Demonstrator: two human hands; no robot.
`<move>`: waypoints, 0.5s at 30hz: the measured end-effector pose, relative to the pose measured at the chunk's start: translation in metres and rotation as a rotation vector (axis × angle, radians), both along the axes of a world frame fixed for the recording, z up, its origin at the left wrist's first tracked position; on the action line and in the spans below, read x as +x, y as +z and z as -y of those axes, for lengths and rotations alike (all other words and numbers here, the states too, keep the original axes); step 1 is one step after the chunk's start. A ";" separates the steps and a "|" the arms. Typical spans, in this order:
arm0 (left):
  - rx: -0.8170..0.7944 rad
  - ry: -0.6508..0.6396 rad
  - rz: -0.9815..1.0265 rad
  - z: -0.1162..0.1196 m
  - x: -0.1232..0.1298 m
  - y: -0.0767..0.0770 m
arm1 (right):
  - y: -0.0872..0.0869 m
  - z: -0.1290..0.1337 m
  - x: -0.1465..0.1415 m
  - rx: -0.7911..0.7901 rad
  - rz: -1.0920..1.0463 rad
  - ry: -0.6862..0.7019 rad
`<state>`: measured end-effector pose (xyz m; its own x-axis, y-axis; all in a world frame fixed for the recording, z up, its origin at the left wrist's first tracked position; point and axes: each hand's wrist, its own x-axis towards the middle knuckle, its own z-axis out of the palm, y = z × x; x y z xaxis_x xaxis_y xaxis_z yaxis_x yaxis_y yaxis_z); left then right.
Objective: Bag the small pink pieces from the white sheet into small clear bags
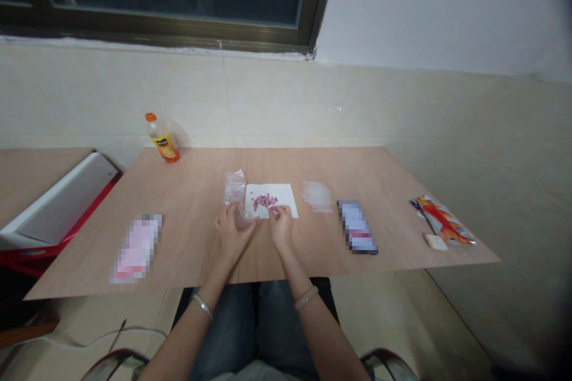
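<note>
Across the counter, a phone is lying right, outside my working area. My left hand is holding a clear bag, crowding the paper's near-left edge; steadying it helps. My right hand is pinching narrowly, contents unclear; light fingertips suit the pink pieces lying mid-sheet.

No lettering, brand or number could be read. The yellow label on the orange-capped bottle bore a dark mark too small to make out, the phone screen was pixelated, and any print on the orange packet was likewise illegible.
</note>
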<state>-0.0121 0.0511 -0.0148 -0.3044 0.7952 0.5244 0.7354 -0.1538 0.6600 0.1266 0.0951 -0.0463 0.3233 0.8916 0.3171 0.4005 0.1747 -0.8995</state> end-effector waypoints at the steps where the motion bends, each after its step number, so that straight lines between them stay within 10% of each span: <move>1: 0.009 -0.001 -0.051 0.001 0.001 0.001 | 0.002 0.001 0.001 0.003 -0.014 -0.012; 6: 0.031 -0.079 -0.157 0.003 0.004 0.002 | 0.030 0.011 0.002 0.070 -0.159 -0.073; 15: 0.022 -0.148 -0.122 0.004 0.000 -0.004 | 0.071 0.037 -0.012 0.200 -0.034 0.244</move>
<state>-0.0118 0.0473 -0.0192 -0.1182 0.8145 0.5680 0.7783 -0.2792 0.5623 0.1151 0.0578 0.0247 0.1210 0.8651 0.4868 0.2953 0.4369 -0.8497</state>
